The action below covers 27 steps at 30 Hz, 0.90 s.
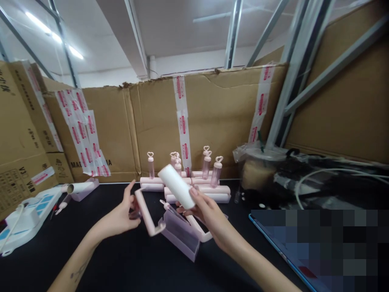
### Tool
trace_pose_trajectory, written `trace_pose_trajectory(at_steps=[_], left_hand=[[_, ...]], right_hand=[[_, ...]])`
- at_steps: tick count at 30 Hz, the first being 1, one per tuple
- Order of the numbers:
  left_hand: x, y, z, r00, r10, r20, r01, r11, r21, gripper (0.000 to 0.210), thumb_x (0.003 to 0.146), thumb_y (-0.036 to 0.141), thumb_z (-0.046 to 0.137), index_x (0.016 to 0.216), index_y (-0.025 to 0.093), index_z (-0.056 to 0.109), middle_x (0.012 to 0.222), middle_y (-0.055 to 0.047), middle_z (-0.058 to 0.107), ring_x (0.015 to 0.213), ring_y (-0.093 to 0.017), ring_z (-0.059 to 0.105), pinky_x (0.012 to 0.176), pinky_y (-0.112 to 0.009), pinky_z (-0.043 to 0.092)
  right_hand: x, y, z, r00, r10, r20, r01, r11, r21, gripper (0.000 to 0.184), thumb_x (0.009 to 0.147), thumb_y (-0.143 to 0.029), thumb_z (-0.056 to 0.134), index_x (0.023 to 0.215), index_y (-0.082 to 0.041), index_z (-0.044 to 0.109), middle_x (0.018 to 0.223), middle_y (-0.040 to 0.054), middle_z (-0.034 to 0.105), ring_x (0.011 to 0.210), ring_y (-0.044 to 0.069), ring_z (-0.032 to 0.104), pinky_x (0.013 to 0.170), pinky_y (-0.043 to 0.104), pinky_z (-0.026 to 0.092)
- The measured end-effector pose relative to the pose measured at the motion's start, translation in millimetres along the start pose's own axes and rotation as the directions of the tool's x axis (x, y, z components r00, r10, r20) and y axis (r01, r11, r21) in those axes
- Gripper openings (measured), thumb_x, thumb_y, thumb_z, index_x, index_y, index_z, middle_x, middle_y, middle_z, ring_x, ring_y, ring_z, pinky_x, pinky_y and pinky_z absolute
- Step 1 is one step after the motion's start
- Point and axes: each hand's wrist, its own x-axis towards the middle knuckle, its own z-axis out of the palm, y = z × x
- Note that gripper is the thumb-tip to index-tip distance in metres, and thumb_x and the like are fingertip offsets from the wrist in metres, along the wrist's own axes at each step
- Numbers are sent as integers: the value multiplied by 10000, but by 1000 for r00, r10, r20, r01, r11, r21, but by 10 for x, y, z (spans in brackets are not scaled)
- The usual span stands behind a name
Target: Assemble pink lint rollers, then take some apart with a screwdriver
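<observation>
My right hand (202,207) is closed around the lower end of a white roll (176,184), which tilts up to the left. In my left hand (123,211) is a pale pink roller frame (146,213), pinched at its side with its bent arm pointing right. Below and between the hands lies an open lilac case (179,237) on the black table. Another pink frame (202,234) rests beside the case, partly under my right forearm. A small tube with a heart-shaped loop (165,205) leans at the case's far edge.
Several pink rollers (152,184) line the back, with heart-topped tubes (217,170) standing on them. A plastic drink cup (258,170) and dark clutter stand at right, near a blue-edged device (282,255). At left are a power strip (30,219) and another boxed roller (83,188).
</observation>
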Motion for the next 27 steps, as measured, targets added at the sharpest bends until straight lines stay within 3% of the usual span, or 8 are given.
trace_pose_trajectory(at_steps=[2, 3, 7, 10, 18, 24, 27], left_hand=[[9, 119, 65, 995, -14, -95, 2, 992, -130, 936, 686, 128, 625, 1369, 331, 18, 866, 13, 476, 666, -110, 534, 527, -219, 492], [10, 166, 122, 995, -27, -93, 8, 980, -198, 914, 686, 146, 637, 1354, 341, 44, 897, 0, 468, 650, -113, 534, 460, -204, 483], [-18, 253, 396, 993, -51, 107, 91, 908, -408, 843, 690, 163, 671, 1297, 334, 110, 969, -32, 474, 567, -73, 519, 368, -150, 437], [-39, 239, 528, 988, -26, 153, 98, 869, -485, 857, 696, 171, 683, 1288, 346, 87, 1023, -42, 476, 520, -36, 500, 376, -142, 435], [-21, 195, 564, 993, 13, 119, 52, 851, -522, 862, 704, 180, 690, 1293, 336, 79, 1075, -72, 487, 556, -55, 518, 364, -133, 426], [-32, 126, 599, 991, 15, 131, 57, 850, -524, 945, 686, 222, 715, 1323, 324, 25, 1047, -64, 501, 732, -147, 577, 429, -180, 470], [-39, 89, 615, 996, 0, 95, 50, 853, -519, 731, 800, 327, 593, 1318, 246, 83, 907, -37, 535, 684, -132, 571, 570, -259, 501]], right_hand=[[23, 47, -10, 998, -63, -9, 62, 991, -116, 407, 775, -511, 557, 909, -138, 651, 740, 51, 661, 651, 183, 627, 575, 266, 491], [36, 76, -18, 995, -100, -11, 97, 981, -170, 406, 766, -509, 567, 918, -144, 660, 737, 42, 656, 641, 179, 611, 557, 263, 482], [73, 180, -53, 978, -207, 23, 203, 928, -311, 376, 769, -471, 578, 975, -172, 675, 783, 29, 661, 683, 181, 583, 570, 258, 461], [67, 186, -59, 980, -189, 62, 198, 914, -353, 370, 788, -459, 558, 979, -166, 679, 743, 28, 659, 659, 185, 574, 553, 259, 447], [29, 69, -55, 989, -147, 32, 148, 910, -387, 414, 739, -500, 586, 854, -119, 701, 637, 25, 625, 544, 143, 516, 468, 223, 374], [25, 103, -47, 989, -142, 43, 147, 912, -382, 388, 732, -483, 601, 835, -124, 702, 651, 26, 641, 582, 164, 553, 519, 243, 416], [41, 88, -51, 989, -144, 32, 145, 922, -360, 388, 720, -473, 615, 859, -123, 705, 702, 34, 662, 625, 177, 572, 554, 253, 435]])
